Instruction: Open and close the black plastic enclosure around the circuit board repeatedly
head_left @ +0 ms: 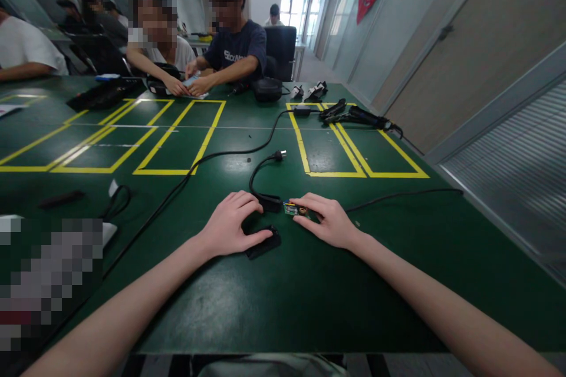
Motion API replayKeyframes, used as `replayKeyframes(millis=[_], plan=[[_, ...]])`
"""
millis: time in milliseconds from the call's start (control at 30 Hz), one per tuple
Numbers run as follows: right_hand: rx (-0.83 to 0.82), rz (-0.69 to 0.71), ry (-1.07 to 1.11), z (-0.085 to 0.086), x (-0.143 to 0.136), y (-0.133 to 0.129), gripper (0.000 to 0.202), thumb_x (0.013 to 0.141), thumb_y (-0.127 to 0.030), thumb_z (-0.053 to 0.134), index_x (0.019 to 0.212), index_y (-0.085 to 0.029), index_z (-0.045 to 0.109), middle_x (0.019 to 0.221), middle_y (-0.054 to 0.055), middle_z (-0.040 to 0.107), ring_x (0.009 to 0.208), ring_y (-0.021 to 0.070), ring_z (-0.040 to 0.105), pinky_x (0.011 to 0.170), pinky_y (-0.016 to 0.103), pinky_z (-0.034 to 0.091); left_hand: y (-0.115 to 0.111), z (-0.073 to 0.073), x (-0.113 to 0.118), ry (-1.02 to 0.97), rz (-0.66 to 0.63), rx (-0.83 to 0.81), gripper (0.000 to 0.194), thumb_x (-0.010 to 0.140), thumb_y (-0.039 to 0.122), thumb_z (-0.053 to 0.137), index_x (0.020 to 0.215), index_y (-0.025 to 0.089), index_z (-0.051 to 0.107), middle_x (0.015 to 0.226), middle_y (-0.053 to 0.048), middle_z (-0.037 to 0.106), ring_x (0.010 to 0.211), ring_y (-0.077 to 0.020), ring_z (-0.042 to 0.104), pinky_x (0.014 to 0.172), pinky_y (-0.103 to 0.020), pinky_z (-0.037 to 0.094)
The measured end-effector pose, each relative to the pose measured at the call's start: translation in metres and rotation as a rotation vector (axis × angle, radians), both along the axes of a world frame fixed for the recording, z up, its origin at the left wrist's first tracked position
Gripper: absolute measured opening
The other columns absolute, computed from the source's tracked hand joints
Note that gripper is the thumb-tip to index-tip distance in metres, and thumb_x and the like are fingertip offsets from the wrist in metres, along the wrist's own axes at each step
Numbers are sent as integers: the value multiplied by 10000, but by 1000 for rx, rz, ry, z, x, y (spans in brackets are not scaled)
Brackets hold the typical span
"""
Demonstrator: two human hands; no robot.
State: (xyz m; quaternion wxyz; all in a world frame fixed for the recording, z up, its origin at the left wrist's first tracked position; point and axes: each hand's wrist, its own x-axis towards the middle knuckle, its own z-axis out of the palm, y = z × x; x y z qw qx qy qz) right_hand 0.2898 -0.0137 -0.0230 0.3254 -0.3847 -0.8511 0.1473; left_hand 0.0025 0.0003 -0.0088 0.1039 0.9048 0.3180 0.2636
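Note:
My left hand [232,224] lies low over the green table, thumb and fingers spread wide apart. Its thumb rests on a small black plastic cover [265,245], and the fingertips reach the edge of a black adapter housing [270,204]. From that housing a short cord curves back to a black plug [278,155] with metal prongs. Between the thumb and fingers of my right hand [325,218] is a small circuit board [290,210] with coloured wires. The board's right part is hidden by the fingers. A thin black cable [398,193] runs off to the right from behind this hand.
Yellow tape rectangles [179,172] mark the green table [212,306]. A long black cable [212,155] crosses it on the left. Black parts [336,112] lie at the far right. Two people sit across, their hands [188,85] together over something pale. A blurred-out object [53,283] lies left.

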Motion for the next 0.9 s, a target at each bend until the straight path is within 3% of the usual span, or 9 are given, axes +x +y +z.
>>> replayKeyframes(millis=[133, 300, 433, 533, 600, 700, 900], plan=[[-12, 22, 6, -2, -3, -2, 324, 1008, -359, 648, 1295, -226, 714, 1056, 93, 758, 909, 220, 737, 804, 335, 605, 2, -2, 0, 44, -11, 80, 373, 922, 533, 749, 785, 195, 671, 901, -57, 652, 872, -220, 602, 747, -351, 467], [13, 54, 27, -1, -10, -7, 345, 1002, -337, 662, 1328, -226, 695, 1094, 101, 756, 933, 221, 743, 798, 331, 614, 5, -12, 8, 71, -118, 167, 454, 963, 594, 698, 754, 190, 691, 772, -23, 612, 787, -182, 567, 701, -325, 399], [43, 117, -1, -2, -20, -11, 367, 1016, -344, 656, 1357, -210, 675, 1117, 111, 751, 946, 218, 749, 777, 315, 616, 1, -10, 11, 0, -111, 211, 507, 1021, 592, 601, 711, 192, 624, 718, -20, 586, 738, -178, 535, 683, -326, 403], [29, 147, -24, -4, -28, -14, 397, 1013, -346, 670, 1392, -229, 656, 1140, 102, 749, 962, 208, 751, 787, 298, 614, -1, -2, 7, -55, -3, 183, 384, 1017, 512, 590, 799, 198, 638, 806, -54, 635, 806, -210, 558, 738, -358, 452], [30, 156, -37, -5, -31, -14, 408, 1010, -351, 678, 1401, -235, 651, 1155, 100, 748, 978, 206, 752, 800, 294, 613, 1, 3, 2, -60, 21, 143, 323, 990, 499, 605, 964, 185, 673, 1002, -105, 694, 931, -243, 603, 816, -390, 486], [56, 151, -87, -6, -34, -13, 397, 1015, -363, 670, 1392, -238, 657, 1169, 102, 745, 982, 208, 754, 783, 292, 612, 6, 7, -4, -2, -93, 63, 274, 1032, 410, 552, 901, 187, 644, 882, -62, 698, 830, -200, 622, 768, -342, 476], [71, 48, -112, -3, -23, -7, 410, 1010, -401, 659, 1385, -237, 645, 1235, 106, 724, 888, 195, 743, 704, 288, 593, 12, 9, -14, 70, -71, -19, 326, 1026, 392, 546, 767, 194, 562, 691, 2, 607, 604, -135, 560, 566, -255, 360]])
